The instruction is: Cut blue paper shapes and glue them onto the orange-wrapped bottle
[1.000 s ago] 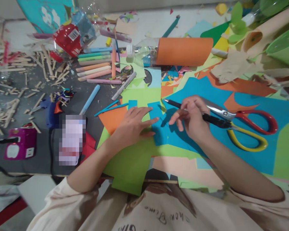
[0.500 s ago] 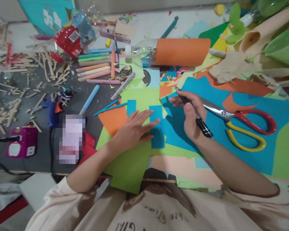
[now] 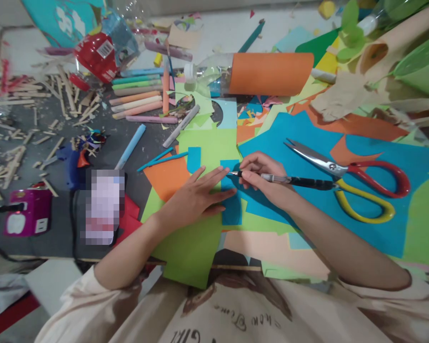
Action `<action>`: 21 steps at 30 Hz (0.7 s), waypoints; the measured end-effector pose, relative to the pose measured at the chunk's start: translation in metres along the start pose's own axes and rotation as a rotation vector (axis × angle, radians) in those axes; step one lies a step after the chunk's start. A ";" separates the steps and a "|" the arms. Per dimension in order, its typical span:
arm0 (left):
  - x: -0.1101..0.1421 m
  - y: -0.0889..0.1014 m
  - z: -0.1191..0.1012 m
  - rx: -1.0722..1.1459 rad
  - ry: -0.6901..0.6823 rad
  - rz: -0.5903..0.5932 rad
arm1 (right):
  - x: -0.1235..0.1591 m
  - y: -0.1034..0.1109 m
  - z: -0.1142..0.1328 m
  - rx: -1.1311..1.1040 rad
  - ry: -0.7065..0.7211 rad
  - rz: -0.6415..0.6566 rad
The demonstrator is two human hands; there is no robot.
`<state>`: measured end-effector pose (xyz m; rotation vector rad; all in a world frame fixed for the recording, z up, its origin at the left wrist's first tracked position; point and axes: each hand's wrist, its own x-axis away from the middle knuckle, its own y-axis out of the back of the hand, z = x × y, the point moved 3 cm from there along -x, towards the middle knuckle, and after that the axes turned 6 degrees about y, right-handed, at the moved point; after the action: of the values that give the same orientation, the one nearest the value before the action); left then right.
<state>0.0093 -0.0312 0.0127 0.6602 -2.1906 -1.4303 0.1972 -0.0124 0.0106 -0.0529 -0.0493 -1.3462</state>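
My right hand grips a pen, its tip at the upper part of a small blue paper strip. Whether the tip touches the paper I cannot tell. Spread flat, my left hand presses the strip's left edge with its fingertips. Beneath the strip lies green paper. Right of it is a large blue sheet, with open-bladed scissors with one red and one yellow handle lying on it.
Beyond my hands lies a plastic bottle wrapped in orange paper. Several markers sit left of it. Farther left are a glue gun, a phone, a purple box and scattered wooden sticks.
The pen turned upright-ish away from the strip, then swung back to point left at it. My right hand moved left. The left hand stays on the paper.
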 end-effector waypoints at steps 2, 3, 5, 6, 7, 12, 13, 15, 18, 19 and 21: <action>0.000 0.001 -0.001 0.011 -0.027 0.006 | 0.000 0.000 0.000 0.029 0.001 0.007; 0.000 0.001 -0.002 0.018 -0.037 0.012 | 0.001 0.000 0.000 0.051 0.004 0.013; 0.001 0.001 -0.002 0.030 -0.040 0.021 | 0.002 0.000 -0.001 0.096 0.013 0.029; 0.001 0.002 -0.002 0.035 -0.032 0.025 | 0.003 0.000 -0.002 0.116 0.020 0.034; 0.001 0.002 -0.002 0.041 -0.022 0.028 | 0.003 0.000 -0.003 0.137 0.029 0.036; 0.000 0.001 -0.003 0.062 0.025 0.046 | 0.003 0.000 -0.006 0.294 0.088 0.051; -0.001 0.001 -0.003 0.062 0.026 0.045 | 0.003 0.000 -0.007 0.311 0.093 0.063; -0.001 0.000 -0.003 0.055 0.018 0.042 | 0.002 0.000 -0.007 0.325 0.091 0.083; -0.001 -0.001 -0.003 0.031 -0.001 0.045 | 0.001 0.000 -0.006 0.335 0.084 0.097; -0.001 -0.001 -0.002 0.023 -0.004 0.046 | 0.001 0.000 -0.006 0.337 0.087 0.098; -0.001 -0.001 -0.001 0.010 -0.002 0.044 | 0.001 -0.001 -0.005 0.342 0.097 0.101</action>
<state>0.0109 -0.0320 0.0122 0.6111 -2.2018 -1.3993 0.1966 -0.0142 0.0056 0.2948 -0.1918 -1.2219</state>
